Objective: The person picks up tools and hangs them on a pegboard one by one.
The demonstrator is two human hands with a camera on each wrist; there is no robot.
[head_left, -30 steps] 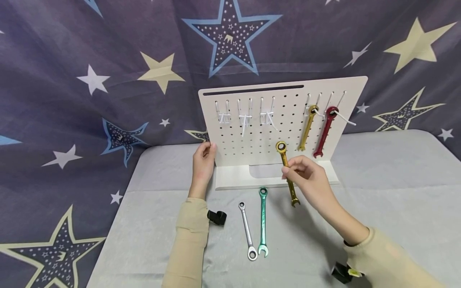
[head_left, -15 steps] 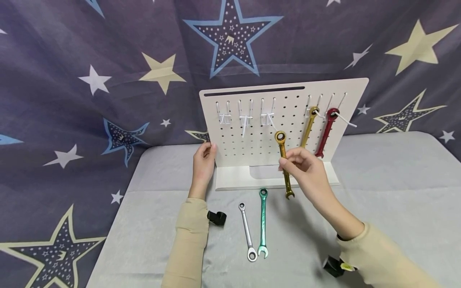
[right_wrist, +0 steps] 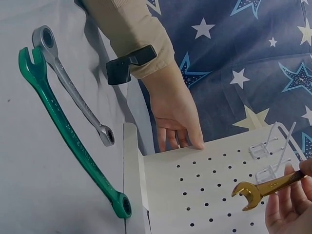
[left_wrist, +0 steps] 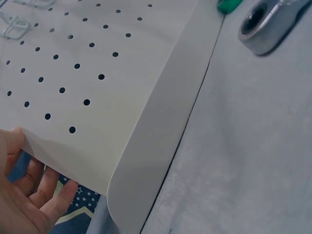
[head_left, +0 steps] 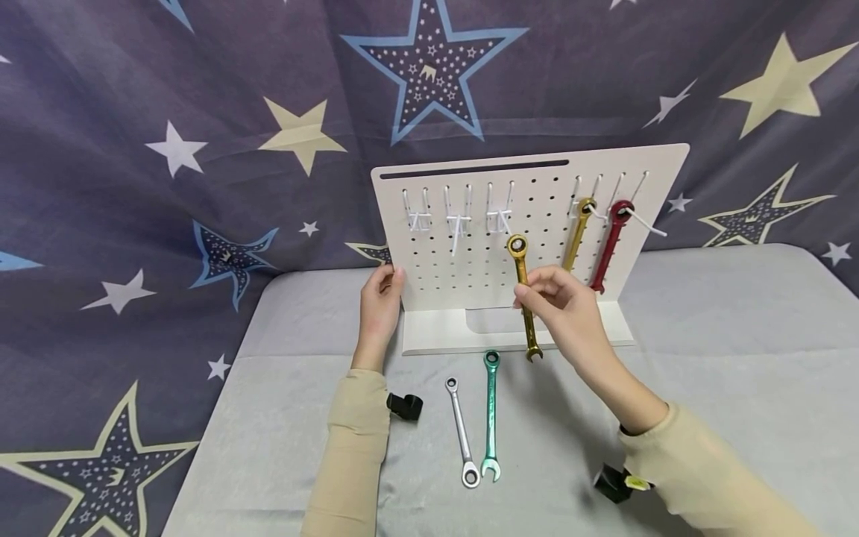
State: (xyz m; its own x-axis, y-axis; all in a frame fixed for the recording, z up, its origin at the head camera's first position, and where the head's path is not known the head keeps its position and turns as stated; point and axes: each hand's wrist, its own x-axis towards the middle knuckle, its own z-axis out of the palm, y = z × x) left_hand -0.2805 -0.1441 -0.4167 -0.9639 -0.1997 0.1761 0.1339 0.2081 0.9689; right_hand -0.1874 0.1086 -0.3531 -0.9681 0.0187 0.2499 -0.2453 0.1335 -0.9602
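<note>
Pinching 1 shiny gold metal wrench (head_left: pixel 527 313) mid-shank, thumb against curled fingers, right hand (head_left: pixel 562 302) best squares it to 1 nearby white wire hook (head_left: pixel 498 219), with left hand (head_left: pixel 379 312), curled gripping white perforated pegboard (head_left: pixel 617 158) edge, best bracing.

Head view: bright, even, diffuse lt., apparently from above; colours clear. Soft-edged shadow of R arm (head_left: pixel 624 388) on desk (head_left: pixel 725 380), lying to the arm's L. Small glints on held wrench (head_left: pixel 523 272) & green wrench (head_left: pixel 492 418). Focus good overall, w/ wide-angle stretch of cloth (head_left: pixel 221 74) toward the edges. L wrist view: dimmer, grey-blue cast, low contrast; silver wrench (left_wrist: pixel 268 41), nr. top R corner, slightly soft; faint shade on board (left_wrist: pixel 122 97) beside L hand (left_wrist: pixel 29 195). R wrist view: likewise dim & cool, highlights muted.
</note>
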